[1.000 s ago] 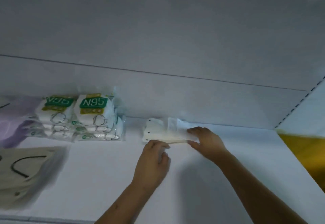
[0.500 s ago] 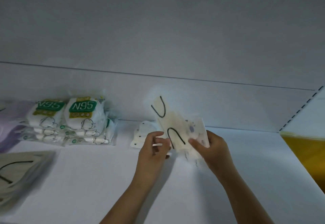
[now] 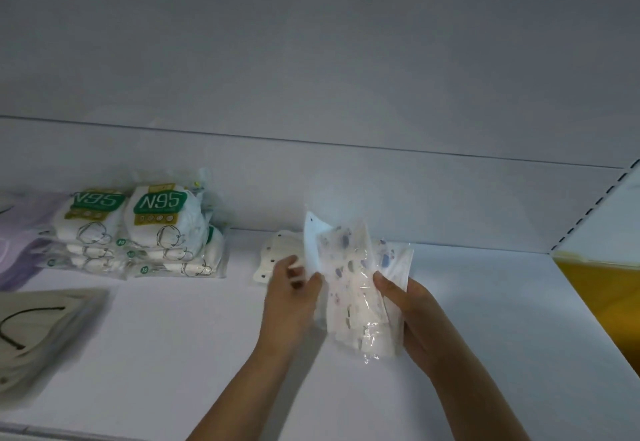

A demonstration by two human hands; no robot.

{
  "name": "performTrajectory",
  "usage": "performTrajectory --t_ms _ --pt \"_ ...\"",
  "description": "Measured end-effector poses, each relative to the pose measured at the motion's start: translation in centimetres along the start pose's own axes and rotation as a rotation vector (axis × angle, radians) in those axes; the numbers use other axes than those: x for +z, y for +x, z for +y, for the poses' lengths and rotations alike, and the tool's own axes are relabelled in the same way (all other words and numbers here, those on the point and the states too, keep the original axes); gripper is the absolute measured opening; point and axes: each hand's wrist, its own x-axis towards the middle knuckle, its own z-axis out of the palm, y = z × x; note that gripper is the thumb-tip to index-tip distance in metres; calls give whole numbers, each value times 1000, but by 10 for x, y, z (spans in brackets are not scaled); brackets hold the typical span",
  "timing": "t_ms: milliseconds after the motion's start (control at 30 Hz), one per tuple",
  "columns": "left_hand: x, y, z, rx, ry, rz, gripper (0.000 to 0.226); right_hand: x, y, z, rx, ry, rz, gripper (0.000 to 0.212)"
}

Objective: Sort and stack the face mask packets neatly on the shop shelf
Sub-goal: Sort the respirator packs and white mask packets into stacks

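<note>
White shop shelf (image 3: 173, 354) carries two N95 packet stacks (image 3: 138, 232) well left of the grip. Printed mask packets (image 3: 353, 288), held above the shelf, stand long axis upright and tilted between both hands. Right hand (image 3: 412, 316) clasps their right edge; left hand (image 3: 291, 295) pinches the left edge. A flat white mask packet (image 3: 273, 257) lies just behind, nearer the left hand.

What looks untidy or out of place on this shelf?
The N95 packets lie upside down to this view, stacked unevenly. The patterned packets, held in left hand and right hand, are fanned out, not squared.
</note>
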Motion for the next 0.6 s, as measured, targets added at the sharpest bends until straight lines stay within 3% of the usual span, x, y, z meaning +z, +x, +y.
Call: performTrajectory --t_ms 67,100,133,200,267,367,500,600 --pt "-6 -9 -1 269 127 197 50 1 -1 -2 -30 15 27 37" --pt "-9 -13 2 346 106 199 47 3 0 -4 -37 6 40 35" --pt "-12 -16 7 342 33 110 43 6 0 -4 -41 -15 46 32" --pt "-13 -19 16 169 -109 -169 34 16 2 -2 -56 -72 59 29" --pt "-20 -21 16 181 -19 -342 27 31 3 0 -101 -110 73 30" --pt "-35 -23 6 331 86 -356 31 52 1 4 -222 -210 42 29" --pt "-51 -24 -17 292 181 -510 54 61 1 14 -280 -380 135 32" --pt "-60 -26 -26 244 205 -510 47 71 5 20 -209 -132 119 22"
